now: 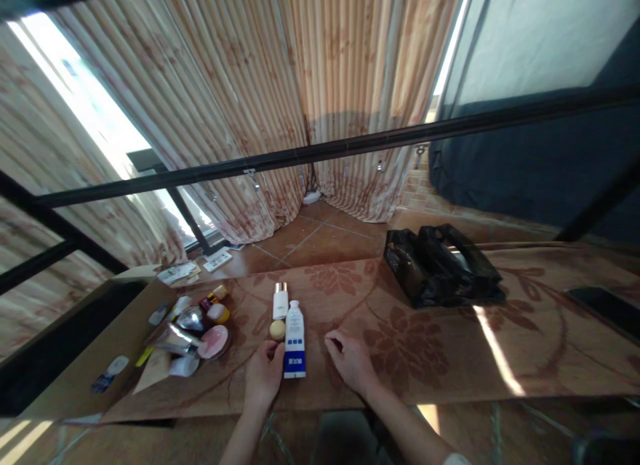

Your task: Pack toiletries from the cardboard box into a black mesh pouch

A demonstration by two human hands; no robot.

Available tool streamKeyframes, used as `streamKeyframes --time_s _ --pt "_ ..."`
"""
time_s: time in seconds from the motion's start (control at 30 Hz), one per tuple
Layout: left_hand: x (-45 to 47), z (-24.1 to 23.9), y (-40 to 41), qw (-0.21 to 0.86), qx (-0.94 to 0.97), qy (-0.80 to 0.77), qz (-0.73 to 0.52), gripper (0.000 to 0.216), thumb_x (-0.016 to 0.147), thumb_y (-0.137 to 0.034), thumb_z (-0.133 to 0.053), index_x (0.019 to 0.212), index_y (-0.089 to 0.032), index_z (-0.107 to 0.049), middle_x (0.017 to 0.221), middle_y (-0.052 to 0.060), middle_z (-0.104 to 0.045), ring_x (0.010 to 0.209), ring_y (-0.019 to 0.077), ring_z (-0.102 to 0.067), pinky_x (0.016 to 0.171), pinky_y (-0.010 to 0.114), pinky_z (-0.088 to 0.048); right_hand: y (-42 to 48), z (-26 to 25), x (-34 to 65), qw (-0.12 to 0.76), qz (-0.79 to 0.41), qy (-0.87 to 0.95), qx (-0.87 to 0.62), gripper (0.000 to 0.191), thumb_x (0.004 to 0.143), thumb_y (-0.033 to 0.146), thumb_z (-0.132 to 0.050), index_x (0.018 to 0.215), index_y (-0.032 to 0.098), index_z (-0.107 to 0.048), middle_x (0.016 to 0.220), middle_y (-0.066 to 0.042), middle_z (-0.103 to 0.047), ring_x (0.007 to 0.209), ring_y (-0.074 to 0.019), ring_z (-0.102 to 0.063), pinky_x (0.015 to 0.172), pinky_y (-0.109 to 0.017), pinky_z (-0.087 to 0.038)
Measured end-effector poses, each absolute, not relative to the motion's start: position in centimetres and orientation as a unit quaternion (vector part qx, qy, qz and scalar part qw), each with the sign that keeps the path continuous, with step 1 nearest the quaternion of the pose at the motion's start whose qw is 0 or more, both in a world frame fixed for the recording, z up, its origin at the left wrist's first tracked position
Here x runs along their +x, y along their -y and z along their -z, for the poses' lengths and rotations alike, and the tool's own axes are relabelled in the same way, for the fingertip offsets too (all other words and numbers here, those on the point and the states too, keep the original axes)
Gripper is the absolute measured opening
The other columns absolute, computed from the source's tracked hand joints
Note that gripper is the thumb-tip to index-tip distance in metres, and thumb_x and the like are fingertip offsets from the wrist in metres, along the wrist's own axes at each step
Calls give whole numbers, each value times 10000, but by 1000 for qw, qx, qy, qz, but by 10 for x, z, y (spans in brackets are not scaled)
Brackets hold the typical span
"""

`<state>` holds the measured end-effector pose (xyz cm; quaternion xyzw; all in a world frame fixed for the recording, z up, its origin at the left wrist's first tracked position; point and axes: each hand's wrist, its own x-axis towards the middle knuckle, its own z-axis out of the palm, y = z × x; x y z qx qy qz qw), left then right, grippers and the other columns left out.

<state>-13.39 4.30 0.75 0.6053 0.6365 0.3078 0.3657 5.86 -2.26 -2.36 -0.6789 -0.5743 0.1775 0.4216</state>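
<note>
My left hand rests on the cloth with its fingers curled, right beside the lower edge of a white and blue squeeze tube. No object shows between those fingers. Just beyond the knuckles sits a small round cream-coloured cap or jar. Behind it a white bottle with a gold cap lies or stands alongside the tube; which, I cannot tell. To the tube's right, apart from it, my right hand is loosely closed on the cloth, and nothing is visible in it.
At left, a cardboard box borders a cluster of cosmetics, including a pink round compact and a silver tube. A black plastic bag lies at right. Farther right is a dark phone-like slab. A black metal bar crosses behind.
</note>
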Motion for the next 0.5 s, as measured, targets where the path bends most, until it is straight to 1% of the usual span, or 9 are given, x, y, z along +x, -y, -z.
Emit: streamKeyframes --time_s 0.1,0.17,0.23,0.3,0.33,0.43,0.47,0.5 --pt "-158 -10 -31 337 582 -652 -350 60 657 -262 -685 676 -223 -644 666 35 -661 632 192 -595 593 248 -372 25 32 59 419 -183 586 -669 319 887 344 -384 821 228 -674 799 -43 -687 725 -183 -643 680 -280 -468" --pt "-179 -12 -27 317 574 -660 -366 24 675 -234 -663 684 -223 -643 679 37 -663 626 185 -590 601 252 -382 26 39 61 412 -183 595 -665 333 883 390 -377 865 238 -673 856 -47 -702 743 -198 -657 679 -298 -486" --pt "-206 -21 -27 277 571 -673 -379 8 691 -228 -647 698 -224 -646 681 34 -662 619 179 -584 604 255 -388 26 48 64 399 -178 604 -666 343 871 448 -388 908 253 -667 907 -44 -708 745 -207 -661 698 -320 -501" --pt "-237 -38 -29 220 559 -689 -405 36 690 -223 -651 726 -223 -653 698 32 -662 639 178 -584 617 254 -393 25 57 67 368 -186 608 -679 351 852 503 -408 962 280 -656 954 -35 -706 619 -189 -641 638 -328 -510" --pt "-254 -50 -31 189 547 -699 -420 55 683 -214 -656 738 -222 -655 709 32 -661 655 178 -586 628 252 -395 24 60 69 357 -192 613 -679 355 837 527 -422 964 290 -653 979 -33 -702 593 -182 -634 617 -325 -511" --pt "-310 -88 -40 104 493 -723 -473 138 646 -172 -674 772 -224 -650 695 15 -635 645 171 -567 618 242 -394 23 69 73 338 -210 624 -673 364 809 547 -443 970 301 -657 1011 -31 -696 617 -184 -642 604 -316 -518" --pt "-329 -99 -43 74 481 -733 -475 142 649 -178 -670 781 -227 -644 687 10 -623 637 172 -560 616 245 -398 23 71 74 336 -209 624 -674 361 800 544 -453 978 307 -660 1021 -32 -693 632 -189 -645 600 -317 -519" --pt "-347 -109 -48 39 478 -745 -464 151 654 -194 -672 798 -229 -644 717 17 -629 673 184 -571 643 254 -410 22 72 75 335 -205 625 -674 357 794 535 -458 978 312 -666 1012 -38 -693 629 -194 -643 589 -322 -516"
